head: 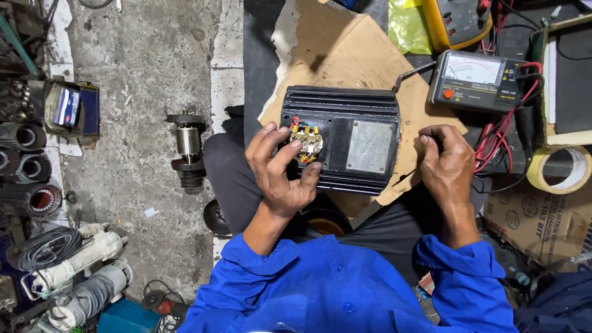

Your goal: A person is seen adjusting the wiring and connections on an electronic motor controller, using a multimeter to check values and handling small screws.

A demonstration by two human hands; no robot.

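Left hand (280, 169) spread over the open terminal block (306, 143) of a black finned motor housing (341, 139); fingers (290, 154) loosely splayed, tips touching the block's yellow and red wire ends, thumb against the housing's near edge, nothing clamped. The block sits in a recess in the housing's top, right under the fingertips. Just past the left fingers to the right, a grey nameplate (369, 146) on the same housing. Right hand (445, 163) curled nearly closed beside the housing's right edge, fingers pinched around something thin and dark, likely a probe or lead; can't tell exactly what. Housing rests on a sheet of brown cardboard (345, 55) over the person's lap. Beyond the right fingers: a black analogue meter (475, 80) with red leads (499, 132) running down towards the hand, and further off a yellow multimeter (456, 21). Right of the right hand, a roll of tape (560, 169) and a cardboard box (533, 219), contents not visible. Far left of the left fingers, on the concrete floor (135, 92), a motor rotor (187, 148), a small open box (71, 110) holding something bluish, contents unclear, and stator coils (31, 200).
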